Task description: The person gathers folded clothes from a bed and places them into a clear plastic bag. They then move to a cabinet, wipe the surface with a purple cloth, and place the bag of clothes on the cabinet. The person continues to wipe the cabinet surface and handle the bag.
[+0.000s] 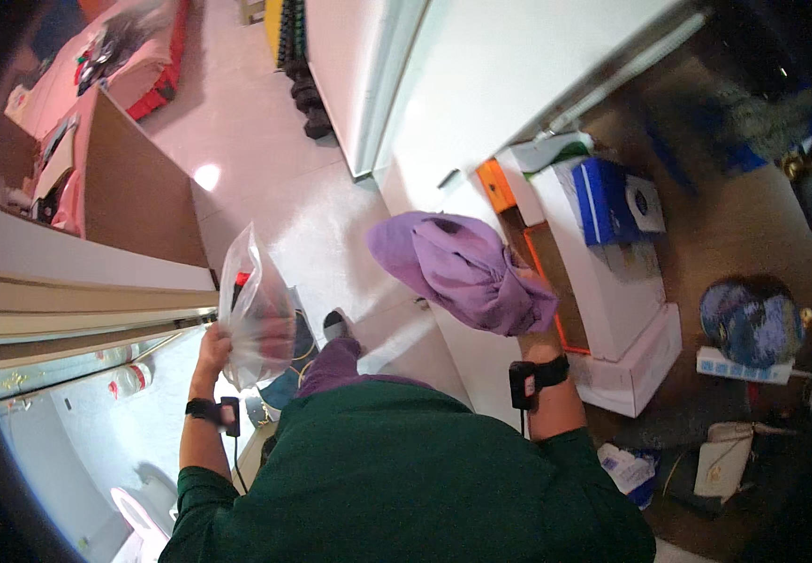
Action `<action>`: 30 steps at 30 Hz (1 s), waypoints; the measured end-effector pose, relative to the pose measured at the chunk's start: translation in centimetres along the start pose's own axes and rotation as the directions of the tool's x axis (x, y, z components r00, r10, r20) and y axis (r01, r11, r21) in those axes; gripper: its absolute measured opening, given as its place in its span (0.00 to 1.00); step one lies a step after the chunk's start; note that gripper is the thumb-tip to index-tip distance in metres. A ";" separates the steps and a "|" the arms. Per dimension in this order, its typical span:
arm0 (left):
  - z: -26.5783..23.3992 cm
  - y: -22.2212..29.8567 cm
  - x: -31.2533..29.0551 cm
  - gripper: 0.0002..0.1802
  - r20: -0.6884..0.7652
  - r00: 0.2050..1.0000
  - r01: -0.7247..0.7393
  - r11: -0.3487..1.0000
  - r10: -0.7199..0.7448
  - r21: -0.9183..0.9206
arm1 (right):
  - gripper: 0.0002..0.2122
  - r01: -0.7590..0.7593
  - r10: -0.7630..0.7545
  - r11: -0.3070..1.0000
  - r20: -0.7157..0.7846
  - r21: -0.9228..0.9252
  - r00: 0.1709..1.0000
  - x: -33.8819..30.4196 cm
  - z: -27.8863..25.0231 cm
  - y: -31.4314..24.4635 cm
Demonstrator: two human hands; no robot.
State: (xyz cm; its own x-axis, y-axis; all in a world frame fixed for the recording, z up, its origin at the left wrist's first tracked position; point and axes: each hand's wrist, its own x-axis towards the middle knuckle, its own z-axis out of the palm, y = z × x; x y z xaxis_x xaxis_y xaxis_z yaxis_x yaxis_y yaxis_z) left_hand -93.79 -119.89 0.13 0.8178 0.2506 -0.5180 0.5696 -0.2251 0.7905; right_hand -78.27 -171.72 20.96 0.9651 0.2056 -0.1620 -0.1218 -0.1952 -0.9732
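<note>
Bag (260,333) is sitting in the closed left hand (215,345), purple cloth (467,272) hiding the right hand's grip, neither set down.

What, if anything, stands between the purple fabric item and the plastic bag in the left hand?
Nothing visible: floor shows through the gap between the purple fabric item and the plastic bag in the left hand.

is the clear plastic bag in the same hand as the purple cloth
No, the left hand grips the clear plastic bag, while the purple cloth is at the end of the right forearm.
</note>
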 end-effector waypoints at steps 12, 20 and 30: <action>-1.5 4.7 2.8 0.19 0.044 0.996 0.080 0.986 -0.074 -0.149 | 0.17 -0.858 0.862 0.505 -0.082 0.092 0.499 -16.0 -5.9 10.5; 1.2 8.3 6.9 0.20 0.064 0.998 0.026 0.995 -0.020 -0.093 | 0.16 -0.861 0.886 0.457 -0.204 0.224 0.417 -22.1 -7.2 19.0; 2.6 15.3 9.0 0.22 0.034 0.991 -0.120 0.960 0.133 -0.251 | 0.15 -0.877 0.899 0.405 -0.287 0.256 0.331 -21.9 -10.3 25.9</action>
State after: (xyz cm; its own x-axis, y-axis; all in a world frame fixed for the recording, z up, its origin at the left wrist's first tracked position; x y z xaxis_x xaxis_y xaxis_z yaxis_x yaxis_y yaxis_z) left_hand -77.50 -123.58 6.77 0.8885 0.1863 -0.4193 0.4285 -0.0098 0.9035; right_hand -100.22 -191.14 0.99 0.2767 -0.3830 -0.8813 -0.9557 -0.0136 -0.2941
